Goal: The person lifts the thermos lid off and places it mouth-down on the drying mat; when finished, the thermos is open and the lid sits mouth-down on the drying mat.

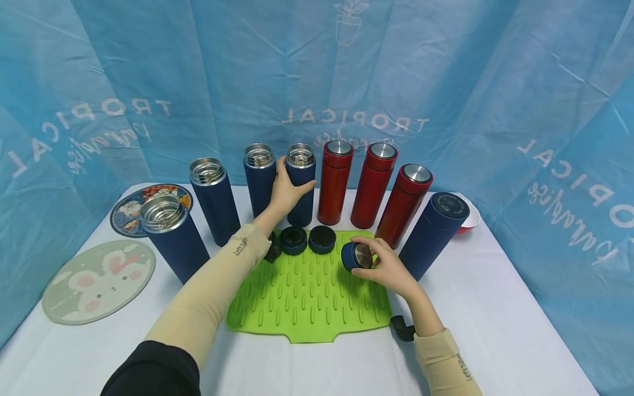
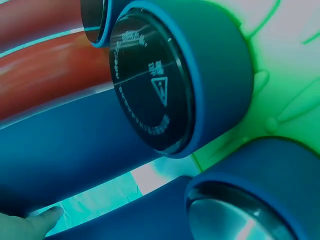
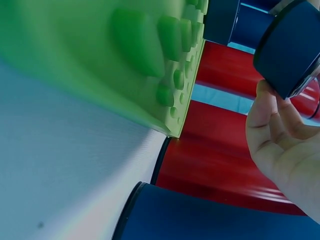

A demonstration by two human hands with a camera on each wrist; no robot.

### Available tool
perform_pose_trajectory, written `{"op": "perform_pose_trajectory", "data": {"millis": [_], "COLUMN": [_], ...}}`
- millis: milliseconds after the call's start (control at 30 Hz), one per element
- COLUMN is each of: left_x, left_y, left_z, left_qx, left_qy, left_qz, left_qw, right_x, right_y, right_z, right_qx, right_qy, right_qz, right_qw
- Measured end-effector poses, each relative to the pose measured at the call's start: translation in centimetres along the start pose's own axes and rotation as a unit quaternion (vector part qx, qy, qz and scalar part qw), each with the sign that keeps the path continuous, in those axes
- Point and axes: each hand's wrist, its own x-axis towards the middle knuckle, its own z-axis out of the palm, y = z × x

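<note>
"Right hand [image 1: 388,264]?"
"Grip narrow, pinching a navy cap [image 1: 349,257] between thumb and fingers. Cap tilted, steel disc facing right, over the far right part of the green mat [image 1: 307,297]."

"Left hand [image 1: 287,190]?"
"Grip around an uncapped navy bottle [image 1: 300,213], thumb across its front, a finger between it and the neighbouring navy bottle [image 1: 258,187]. Held bottle stands upright on the tabletop [image 1: 510,319], just beyond the mat."

"Other caps?"
"Navy too. A middle cap [image 1: 293,240] and a right-hand cap [image 1: 322,239] at the mat's far edge; a third cap [image 2: 250,205] shows in the left wrist view."

"Right of the held bottle?"
"Three red bottles [image 1: 335,190], then a capped navy bottle [image 1: 428,236]."
</note>
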Motion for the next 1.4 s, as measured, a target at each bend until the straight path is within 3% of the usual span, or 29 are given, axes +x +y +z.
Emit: {"op": "perform_pose_trajectory", "data": {"millis": [133, 367, 533, 667, 767, 867, 1067, 1167, 1267, 1400], "left_x": [-0.8, -3.6, -6.5, -9.2, -11.0, -12.6, -15.7, -16.9, -17.7, -18.6], "left_y": [-0.1, -0.1, -0.2, -0.3, -0.8, -1.7, -3.8, -4.6, -5.3, -6.1], "left_z": [0.0, -0.4, -1.6, -3.8, -5.9, -7.9, -10.2, -10.4, -10.7, -11.3], "left_qx": [0.0, -0.016, -0.059, -0.069, -0.035, 0.029, 0.207, 0.257, 0.287, 0.298], "left_qy": [-0.001, -0.016, -0.056, -0.103, -0.156, -0.211, -0.266, -0.274, -0.263, -0.246], "left_qz": [0.01, 0.015, 0.028, 0.052, 0.082, 0.103, 0.135, 0.14, 0.142, 0.133], "left_qw": [1.0, 0.9996, 0.9963, 0.9909, 0.9838, 0.9716, 0.9317, 0.9162, 0.91, 0.9127], "right_x": [0.7, 0.9, 1.1, 1.5, 1.8, 2.0, 2.6, 3.1, 3.6, 4.4], "right_y": [2.4, 2.6, 2.4, 2.2, 1.9, 1.7, 1.4, 1.6, 1.9, 2.1], "right_z": [0.4, 0.6, 0.6, 0.6, 0.6, 0.5, 0.4, 0.4, 0.4, 0.6], "right_qx": [-0.005, -0.01, -0.017, -0.025, -0.03, -0.029, -0.032, -0.044, -0.057, -0.071], "right_qy": [0.002, 0.007, 0.009, 0.014, 0.023, 0.029, 0.038, 0.042, 0.038, 0.028], "right_qz": [-0.006, -0.003, 0.005, 0.006, 0.014, 0.027, 0.058, 0.072, 0.081, 0.084], "right_qw": [1.0, 0.9999, 0.9998, 0.9996, 0.9992, 0.9988, 0.9971, 0.9955, 0.9943, 0.9935]}}
